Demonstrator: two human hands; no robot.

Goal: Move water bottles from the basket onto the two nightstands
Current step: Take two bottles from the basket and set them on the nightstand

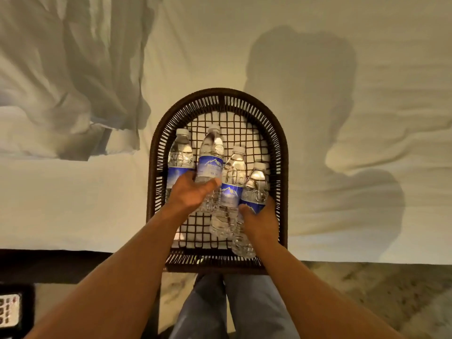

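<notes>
A dark brown wicker basket (156,152) sits on a bed covered with a smooth, cream-white sheet (73,204). The basket has an arched far end, a straight near edge, slatted woven walls and an open grid floor through which the sheet shows.

Four clear plastic water bottles lie inside it, caps pointing away from the viewer. Each has ribbed sides, a white cap and a blue label with a mountain picture. The first bottle (180,155) lies along the basket's left wall. The second bottle (210,152) is just right of it. The third bottle (232,182) lies in the middle, and the fourth bottle (254,189) is nearest the right wall.

The left hand (190,194) is curled around the lower half of the second bottle, thumb on the right of it and fingers on its left. The right hand (259,221) is wrapped around the lower body of the fourth bottle, covering part of its label.

Two bare forearms reach in from the bottom edge. Between them, blue jeans (244,309) show over a mottled beige floor (379,289). A rumpled white duvet (61,81) is bunched at the upper left of the bed. A soft shadow (305,81) falls on the sheet to the right of the basket. A dark object with pale buttons (9,309) sits at the lower left corner.
</notes>
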